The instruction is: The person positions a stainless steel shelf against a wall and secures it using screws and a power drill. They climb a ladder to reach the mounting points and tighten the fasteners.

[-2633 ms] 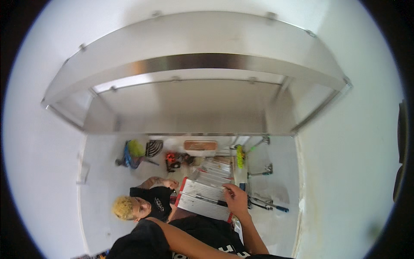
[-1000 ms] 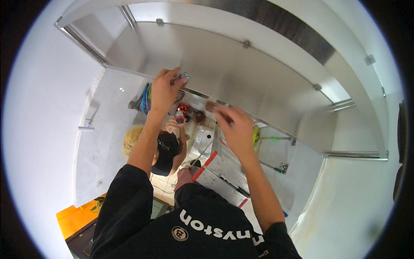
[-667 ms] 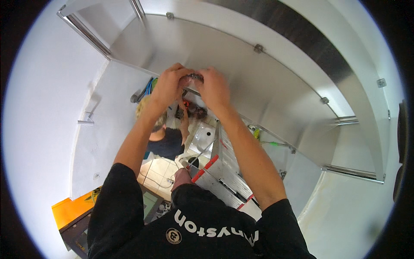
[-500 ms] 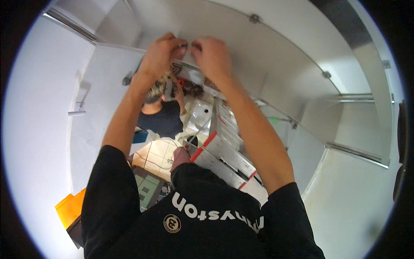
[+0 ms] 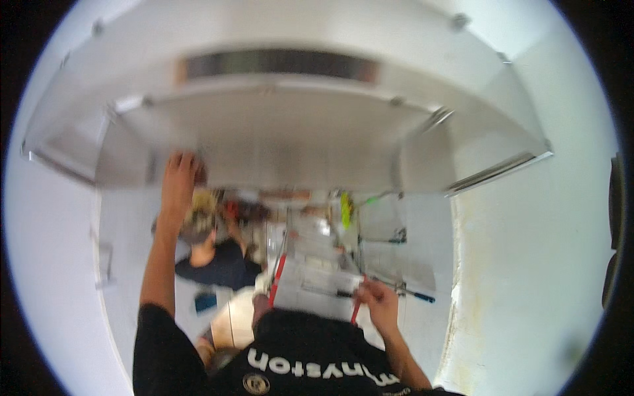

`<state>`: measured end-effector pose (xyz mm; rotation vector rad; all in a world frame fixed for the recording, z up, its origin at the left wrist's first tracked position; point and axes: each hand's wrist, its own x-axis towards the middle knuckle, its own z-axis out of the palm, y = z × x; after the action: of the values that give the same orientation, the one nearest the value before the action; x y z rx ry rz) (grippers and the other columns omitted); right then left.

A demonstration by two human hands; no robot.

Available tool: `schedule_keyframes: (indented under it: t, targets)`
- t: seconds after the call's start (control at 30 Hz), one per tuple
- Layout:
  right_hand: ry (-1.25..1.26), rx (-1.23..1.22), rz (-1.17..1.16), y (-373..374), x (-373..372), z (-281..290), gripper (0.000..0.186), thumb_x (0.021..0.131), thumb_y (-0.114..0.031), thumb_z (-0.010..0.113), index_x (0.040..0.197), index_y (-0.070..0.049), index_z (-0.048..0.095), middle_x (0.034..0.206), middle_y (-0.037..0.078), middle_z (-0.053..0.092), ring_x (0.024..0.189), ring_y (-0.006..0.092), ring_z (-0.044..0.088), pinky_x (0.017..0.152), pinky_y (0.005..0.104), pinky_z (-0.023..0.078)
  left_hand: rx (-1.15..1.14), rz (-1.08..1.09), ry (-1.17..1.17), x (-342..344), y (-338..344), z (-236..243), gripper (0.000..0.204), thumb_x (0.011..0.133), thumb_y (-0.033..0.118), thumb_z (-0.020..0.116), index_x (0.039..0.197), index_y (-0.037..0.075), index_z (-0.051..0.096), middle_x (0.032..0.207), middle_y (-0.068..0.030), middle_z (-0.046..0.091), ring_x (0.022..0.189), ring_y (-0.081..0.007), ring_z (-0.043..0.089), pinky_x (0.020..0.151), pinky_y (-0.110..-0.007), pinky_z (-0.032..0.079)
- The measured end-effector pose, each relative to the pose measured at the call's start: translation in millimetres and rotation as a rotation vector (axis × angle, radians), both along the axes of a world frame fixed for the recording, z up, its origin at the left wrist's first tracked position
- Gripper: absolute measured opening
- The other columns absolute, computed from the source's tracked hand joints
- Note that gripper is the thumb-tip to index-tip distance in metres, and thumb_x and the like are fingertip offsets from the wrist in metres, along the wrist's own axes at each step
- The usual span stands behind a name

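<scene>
My left hand is raised against the big greyish, brushed-looking panel, near its lower left part. Its fingers are curled and closed; what sits in them is hidden and blurred. Lower down, my right hand is beside the right edge of the ladder's pale, red-edged top step. Thumb and fingertips come together there, though blur hides anything between them. Just left of those fingertips, a thin tool with a dark handle lies over the step.
Below on the left, another person in a dark shirt bends toward clutter on the floor. A yellow-green object and a rod with a blue end are right of the ladder. Small metal clips line the panel's edge.
My right hand has left its place beside the left hand at the panel and come down to the ladder top. My left hand stays raised. The view has swung right.
</scene>
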<state>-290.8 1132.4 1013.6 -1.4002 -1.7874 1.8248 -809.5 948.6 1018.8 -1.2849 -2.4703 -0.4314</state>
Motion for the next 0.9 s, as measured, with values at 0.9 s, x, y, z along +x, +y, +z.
schedule_keyframes:
  t: [0.9]
  targets:
    - [0.187,0.494,0.081,76,-150,40,0.026,0.1,-0.012,0.076,0.12,0.003,0.073,0.1,0.01,0.077,0.09,0.0123,0.072,0.081,0.0292,0.06,1.213,0.226,-2.149,211,-8,-12,0.023,0.103,0.03,0.056,0.099,0.008,0.059,0.092,-0.0042,0.06,0.08,-0.0182,0.055,0.073,-0.034,0.046]
